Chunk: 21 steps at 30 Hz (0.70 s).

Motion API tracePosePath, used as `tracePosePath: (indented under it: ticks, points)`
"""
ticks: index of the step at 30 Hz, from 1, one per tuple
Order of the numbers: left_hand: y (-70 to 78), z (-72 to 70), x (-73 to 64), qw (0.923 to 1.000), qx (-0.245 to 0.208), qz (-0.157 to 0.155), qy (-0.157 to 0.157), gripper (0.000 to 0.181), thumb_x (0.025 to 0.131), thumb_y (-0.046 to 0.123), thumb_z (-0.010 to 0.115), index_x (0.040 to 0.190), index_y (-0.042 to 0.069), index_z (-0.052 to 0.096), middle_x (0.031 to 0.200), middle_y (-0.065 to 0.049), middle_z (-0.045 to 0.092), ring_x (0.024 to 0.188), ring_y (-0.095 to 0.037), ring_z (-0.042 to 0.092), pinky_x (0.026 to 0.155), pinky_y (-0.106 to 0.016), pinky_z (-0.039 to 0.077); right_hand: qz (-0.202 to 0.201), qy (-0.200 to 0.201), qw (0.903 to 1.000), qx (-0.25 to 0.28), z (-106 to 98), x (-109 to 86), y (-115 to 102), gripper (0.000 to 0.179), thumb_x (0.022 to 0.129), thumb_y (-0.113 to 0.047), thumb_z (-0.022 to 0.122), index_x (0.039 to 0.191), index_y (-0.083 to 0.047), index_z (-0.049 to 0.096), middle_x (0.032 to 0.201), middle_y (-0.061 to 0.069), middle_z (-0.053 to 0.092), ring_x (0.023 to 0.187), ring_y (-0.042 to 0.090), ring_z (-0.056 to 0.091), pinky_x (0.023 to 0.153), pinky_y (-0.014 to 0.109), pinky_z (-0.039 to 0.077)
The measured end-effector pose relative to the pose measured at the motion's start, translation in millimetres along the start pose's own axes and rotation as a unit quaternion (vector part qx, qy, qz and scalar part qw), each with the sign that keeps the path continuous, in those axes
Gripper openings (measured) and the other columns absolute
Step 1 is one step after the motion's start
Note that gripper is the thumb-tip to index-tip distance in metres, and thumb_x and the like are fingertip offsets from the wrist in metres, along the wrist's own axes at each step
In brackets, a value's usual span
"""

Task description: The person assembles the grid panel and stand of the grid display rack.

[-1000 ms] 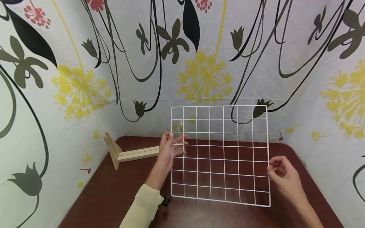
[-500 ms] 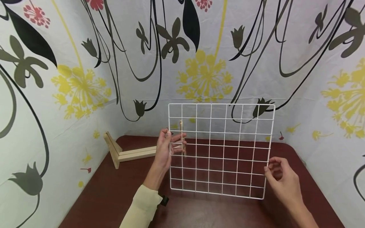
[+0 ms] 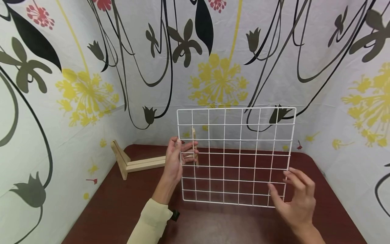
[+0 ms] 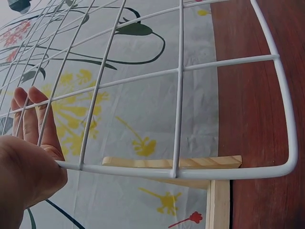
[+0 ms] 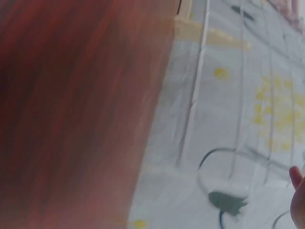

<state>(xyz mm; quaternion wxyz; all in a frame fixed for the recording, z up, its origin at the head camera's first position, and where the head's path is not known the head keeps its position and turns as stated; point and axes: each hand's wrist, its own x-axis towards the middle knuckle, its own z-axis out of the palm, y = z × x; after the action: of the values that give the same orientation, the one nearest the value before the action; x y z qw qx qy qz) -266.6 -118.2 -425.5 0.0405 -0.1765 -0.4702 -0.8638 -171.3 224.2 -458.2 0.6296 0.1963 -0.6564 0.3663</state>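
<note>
A white wire grid panel [image 3: 224, 139] stands up above the dark red table [image 3: 122, 210], facing me in the head view. My left hand [image 3: 174, 164] grips its left edge, with the thumb in front and the other fingers spread behind the wires. In the left wrist view, that hand [image 4: 31, 167] holds the thick border wire. My right hand [image 3: 300, 200] is at the lower right edge, fingertips right at the border wire and thumb spread away over the mesh. Only a bit of the right hand [image 5: 299, 200] shows in the blurred right wrist view.
Behind the panel, toward the back left of the table, lies a pale wooden frame [image 3: 146, 164] with an upright piece at each end. Floral-printed white cloth [image 3: 219, 44] surrounds the table at the back and sides. A small black device [image 3: 175, 215] is at my left wrist.
The panel has risen a little, and its lower edge now sits higher in view. My right hand has loosened its pinch on the right edge, the thumb swinging left and away from the fingers.
</note>
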Motion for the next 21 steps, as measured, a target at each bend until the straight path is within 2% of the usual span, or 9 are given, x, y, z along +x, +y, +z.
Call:
tracePosePath:
  ticks: [4, 7, 9, 12, 16, 18, 21]
  points:
    - [-0.4, 2.2, -1.2, 1.0, -0.004, 0.006, -0.003, 0.016, 0.116, 0.036, 0.04, 0.108, 0.022, 0.04, 0.109, -0.007, 0.083, 0.083, -0.023, 0.079, 0.066, -0.04, 0.064, -0.062, 0.002, 0.9977, 0.028, 22, 10.3, -20, 0.055, 0.094, -0.042, 0.08, 0.113, 0.008, 0.065, 0.129, 0.03, 0.06, 0.126, 0.029, 0.067, 0.113, 0.02, 0.049]
    - [-0.2, 4.9, -2.4, 0.9999, -0.004, 0.009, -0.008, 0.014, 0.116, 0.034, 0.039, 0.107, 0.023, 0.039, 0.111, -0.008, 0.082, 0.084, -0.022, 0.079, 0.066, -0.04, 0.065, -0.079, -0.025, 0.9949, 0.058, 34, 13.3, -32, 0.055, 0.095, -0.04, 0.08, 0.119, 0.007, 0.065, 0.138, 0.032, 0.056, 0.131, 0.034, 0.064, 0.117, 0.026, 0.048]
    - [0.6, 6.6, -2.8, 0.9999, -0.003, 0.011, -0.01, 0.014, 0.116, 0.034, 0.04, 0.107, 0.023, 0.039, 0.113, -0.011, 0.082, 0.084, -0.022, 0.079, 0.066, -0.04, 0.065, -0.08, -0.046, 0.9939, 0.06, 41, 14.4, -38, 0.057, 0.095, -0.042, 0.079, 0.122, 0.006, 0.065, 0.142, 0.032, 0.055, 0.134, 0.034, 0.062, 0.118, 0.025, 0.047]
    - [1.8, 8.6, -3.6, 0.9998, 0.004, 0.015, -0.01, 0.016, 0.115, 0.036, 0.042, 0.106, 0.023, 0.039, 0.113, -0.013, 0.082, 0.083, -0.022, 0.079, 0.066, -0.04, 0.064, -0.076, -0.086, 0.9923, 0.047, 50, 14.2, -43, 0.061, 0.095, -0.047, 0.077, 0.127, 0.004, 0.064, 0.144, 0.033, 0.054, 0.14, 0.026, 0.06, 0.116, 0.019, 0.045]
    - [2.4, 10.4, -5.4, 0.9997, 0.013, 0.016, -0.013, 0.018, 0.115, 0.037, 0.041, 0.105, 0.022, 0.038, 0.111, -0.011, 0.082, 0.083, -0.022, 0.079, 0.065, -0.04, 0.064, -0.066, -0.134, 0.9888, 0.003, 60, 13.0, -46, 0.068, 0.096, -0.056, 0.072, 0.134, -0.001, 0.064, 0.149, 0.031, 0.053, 0.142, 0.024, 0.058, 0.115, 0.013, 0.042]
    - [2.4, 11.4, -7.2, 0.9997, 0.014, 0.014, -0.016, 0.019, 0.116, 0.036, 0.04, 0.104, 0.022, 0.038, 0.111, -0.011, 0.082, 0.083, -0.022, 0.079, 0.065, -0.039, 0.064, -0.062, -0.147, 0.9868, -0.027, 64, 12.9, -46, 0.071, 0.096, -0.062, 0.069, 0.137, -0.005, 0.065, 0.152, 0.028, 0.053, 0.14, 0.03, 0.058, 0.106, 0.019, 0.053]
    - [2.4, 13.8, -10.0, 0.9995, 0.016, 0.015, -0.023, 0.019, 0.116, 0.036, 0.039, 0.104, 0.021, 0.036, 0.111, -0.012, 0.082, 0.082, -0.021, 0.08, 0.064, -0.038, 0.064, -0.054, -0.159, 0.9832, -0.071, 70, 13.2, -47, 0.076, 0.093, -0.07, 0.066, 0.142, -0.011, 0.064, 0.155, 0.022, 0.054, 0.135, 0.037, 0.058, 0.079, 0.03, 0.062]
